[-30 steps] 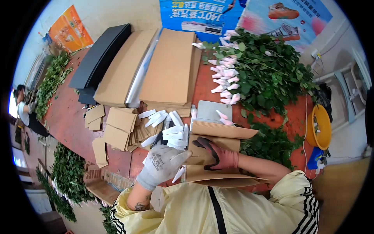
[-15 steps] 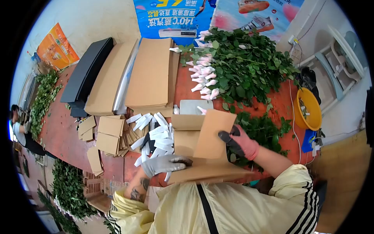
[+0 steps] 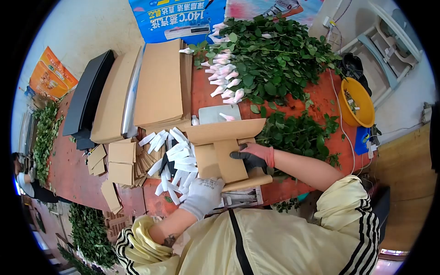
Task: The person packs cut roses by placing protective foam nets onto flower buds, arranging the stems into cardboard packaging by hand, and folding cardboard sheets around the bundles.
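Observation:
A large sheet of brown cardboard (image 3: pixel 206 160) lies before me, its far flap (image 3: pixel 224 130) and near edge (image 3: pixel 250 182) bent upward. Across its middle rests a smaller cardboard piece (image 3: pixel 231 166). My right hand (image 3: pixel 254 156), in a pink and black glove, is closed on the small piece's right side, thumb on top. At the sheet's near left corner, my left hand (image 3: pixel 204 195) in a pale grey glove has its fingers curled around the edge; the fingertips are hidden. Just left of the sheet, white folded strips (image 3: pixel 181 158) lie in a loose heap.
Pink roses in white sleeves with leafy stems (image 3: pixel 279 59) fill the back right. Stacked cardboard sheets (image 3: pixel 160 82) and a black stack (image 3: pixel 89 91) stand back left. Small cardboard pieces (image 3: pixel 121 169) lie left. A yellow basin (image 3: pixel 357 103) is at right. Another person (image 3: pixel 27 181) is far left.
The small cardboard piece has come down from a raised tilt onto the large sheet. My left hand has curled at the sheet's near edge. The whole view has shifted.

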